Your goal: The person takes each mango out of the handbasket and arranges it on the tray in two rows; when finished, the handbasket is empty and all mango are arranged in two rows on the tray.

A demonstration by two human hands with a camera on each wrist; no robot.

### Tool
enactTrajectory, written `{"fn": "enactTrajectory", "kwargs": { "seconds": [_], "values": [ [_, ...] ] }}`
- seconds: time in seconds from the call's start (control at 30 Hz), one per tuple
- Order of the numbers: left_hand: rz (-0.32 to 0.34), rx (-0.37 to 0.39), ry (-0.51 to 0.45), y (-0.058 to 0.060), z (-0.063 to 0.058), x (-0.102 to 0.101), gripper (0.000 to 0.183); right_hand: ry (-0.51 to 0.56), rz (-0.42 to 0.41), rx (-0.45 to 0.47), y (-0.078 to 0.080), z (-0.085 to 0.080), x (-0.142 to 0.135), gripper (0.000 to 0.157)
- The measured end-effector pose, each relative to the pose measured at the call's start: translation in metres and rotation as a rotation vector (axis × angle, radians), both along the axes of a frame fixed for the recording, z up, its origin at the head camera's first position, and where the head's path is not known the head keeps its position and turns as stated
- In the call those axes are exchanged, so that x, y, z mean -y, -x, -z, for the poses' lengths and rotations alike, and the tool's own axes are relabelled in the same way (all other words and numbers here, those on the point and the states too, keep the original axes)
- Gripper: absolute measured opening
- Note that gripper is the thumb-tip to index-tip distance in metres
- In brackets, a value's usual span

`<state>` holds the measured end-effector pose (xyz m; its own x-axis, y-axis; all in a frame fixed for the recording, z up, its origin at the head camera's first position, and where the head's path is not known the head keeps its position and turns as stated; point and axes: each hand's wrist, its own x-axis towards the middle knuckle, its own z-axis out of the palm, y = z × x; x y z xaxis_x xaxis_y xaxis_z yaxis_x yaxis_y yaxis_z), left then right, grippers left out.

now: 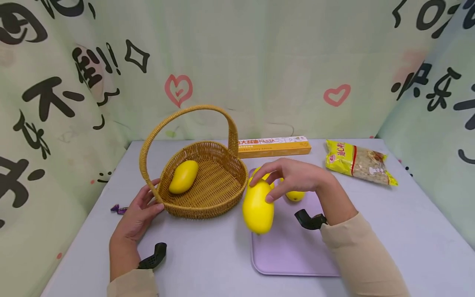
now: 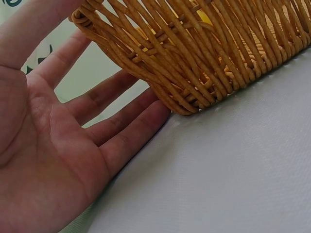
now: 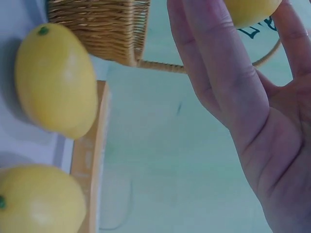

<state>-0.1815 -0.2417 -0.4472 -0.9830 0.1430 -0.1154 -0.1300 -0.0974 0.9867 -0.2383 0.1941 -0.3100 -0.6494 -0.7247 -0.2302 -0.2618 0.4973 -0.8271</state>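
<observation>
My right hand [image 1: 289,179] pinches a yellow mango [image 1: 258,210] between thumb and fingers, above the left edge of a lilac tray [image 1: 293,255]. In the right wrist view only a piece of that mango [image 3: 250,10] shows, at the top. Two more mangoes [image 3: 56,80] are visible there, and the head view places them on the tray, partly behind my hand. A wicker basket [image 1: 208,210] with a tall handle stands on the left, one mango [image 1: 183,177] lying inside. My left hand [image 1: 139,212] touches the basket's left side, its fingers spread and fairly straight.
A yellow pasta box [image 1: 274,147] lies behind the basket and tray. At the back right is a yellow bag [image 1: 361,163] of dry food. A small purple-wrapped piece [image 1: 118,209] sits left of my left hand. Printed curtains [image 1: 259,74] enclose the table.
</observation>
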Motion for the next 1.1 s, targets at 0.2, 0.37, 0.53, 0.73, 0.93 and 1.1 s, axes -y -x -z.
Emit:
{"fn": "enactTrajectory", "kwargs": {
  "seconds": [0.2,0.37,0.53,0.73,0.93,1.1],
  "values": [
    [0.001,0.002,0.007,0.002,0.0,0.001,0.075,-0.059,0.049,0.017,-0.007,0.011,-0.01,0.038],
    [-0.002,0.007,0.015,0.001,0.001,0.001,0.075,-0.12,0.077,0.012,-0.013,0.02,-0.016,0.036],
    [0.003,0.011,0.016,0.001,0.001,0.001,0.075,-0.075,0.026,0.07,-0.017,0.035,-0.02,0.036],
    [-0.004,0.02,0.023,0.001,-0.002,0.001,0.075,-0.063,-0.019,0.112,-0.018,0.049,-0.018,0.036],
    [0.001,0.011,0.032,0.001,-0.001,0.0,0.074,-0.091,-0.018,0.119,-0.021,0.059,-0.014,0.034],
    [0.002,0.008,0.037,0.001,-0.001,0.0,0.075,-0.11,0.021,0.12,-0.023,0.061,-0.013,0.035]
  ]
}}
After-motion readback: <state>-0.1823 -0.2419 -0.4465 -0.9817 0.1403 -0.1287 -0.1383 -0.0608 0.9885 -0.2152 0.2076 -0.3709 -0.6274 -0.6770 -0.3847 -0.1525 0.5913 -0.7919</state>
